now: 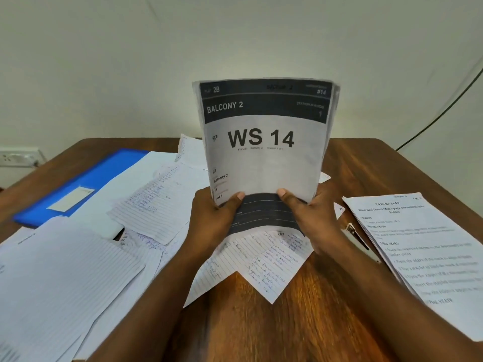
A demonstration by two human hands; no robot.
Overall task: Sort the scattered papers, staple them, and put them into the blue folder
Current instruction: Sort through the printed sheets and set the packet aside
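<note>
I hold the stack of papers [264,152] upright over the worktop [366,168], its front sheet reading WS 14. My left hand [214,218] and right hand [311,218] grip its lower edge from either side, thumbs pressed on the front, fingers curled behind. Loose lined sheets [156,202] lie scattered beneath and to my left. The blue folder [86,181] lies closed at far left, partly covered by paper. A printed task sheet [428,254] lies at my right
</note>
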